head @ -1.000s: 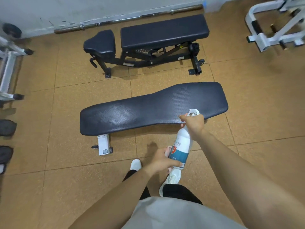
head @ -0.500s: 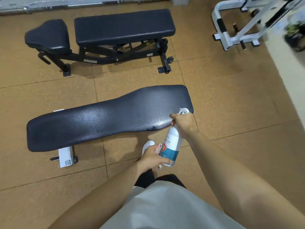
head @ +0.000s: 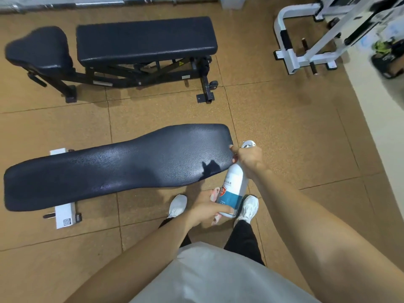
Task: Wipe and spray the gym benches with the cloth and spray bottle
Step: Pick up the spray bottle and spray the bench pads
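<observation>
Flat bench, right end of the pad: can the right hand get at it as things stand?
Probably yes. The right hand grips the spray bottle by its head, beside that end of the flat bench, nothing between them. But the left hand holds the bottle's base, so both are occupied.

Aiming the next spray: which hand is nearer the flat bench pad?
Right. The right hand, on the spray bottle head, is beside the bench pad end; the left hand grips the bottle base, farther off.

Spray bottle (head: 234, 182) label print: illegible
</observation>
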`<state>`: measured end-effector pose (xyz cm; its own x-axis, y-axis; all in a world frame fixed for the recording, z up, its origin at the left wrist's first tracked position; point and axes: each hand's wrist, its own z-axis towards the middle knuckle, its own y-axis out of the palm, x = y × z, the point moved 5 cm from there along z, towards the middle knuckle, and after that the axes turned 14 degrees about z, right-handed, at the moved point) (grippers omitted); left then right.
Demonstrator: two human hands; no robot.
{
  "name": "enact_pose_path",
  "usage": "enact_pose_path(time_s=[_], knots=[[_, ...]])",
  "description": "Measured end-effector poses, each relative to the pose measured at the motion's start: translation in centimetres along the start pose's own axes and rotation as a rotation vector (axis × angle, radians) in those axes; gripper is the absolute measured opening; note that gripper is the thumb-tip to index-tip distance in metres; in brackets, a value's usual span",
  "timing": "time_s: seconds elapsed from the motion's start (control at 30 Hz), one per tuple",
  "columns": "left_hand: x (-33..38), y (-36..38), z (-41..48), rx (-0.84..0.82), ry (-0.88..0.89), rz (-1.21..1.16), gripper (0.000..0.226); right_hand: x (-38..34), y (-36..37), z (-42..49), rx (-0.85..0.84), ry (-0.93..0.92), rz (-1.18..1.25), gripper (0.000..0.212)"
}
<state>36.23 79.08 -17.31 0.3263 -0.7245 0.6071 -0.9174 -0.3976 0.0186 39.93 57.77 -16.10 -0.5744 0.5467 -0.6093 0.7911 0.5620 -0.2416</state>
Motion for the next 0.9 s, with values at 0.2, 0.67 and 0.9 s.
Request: enact_pose_path(time_s=[0.2,0.67,0.9], knots=[[4.1,6.4,4.2,0.121,-0.072,0.069,0.052,-1.1,-4.8,5.7,-0.174,0.063,0.06,0.021],[14.4,18.4,10.4,0.253,-0.208,-0.027,0.06,-6.7,-16.1,15.8,-0.283,0.065,-0.088,0.033],[17.4,17.8,13.4,0.256,-0.206,-0.105,0.053,-11.2,-15.7,17.9,-0.29,0.049,-0.092,0.032]])
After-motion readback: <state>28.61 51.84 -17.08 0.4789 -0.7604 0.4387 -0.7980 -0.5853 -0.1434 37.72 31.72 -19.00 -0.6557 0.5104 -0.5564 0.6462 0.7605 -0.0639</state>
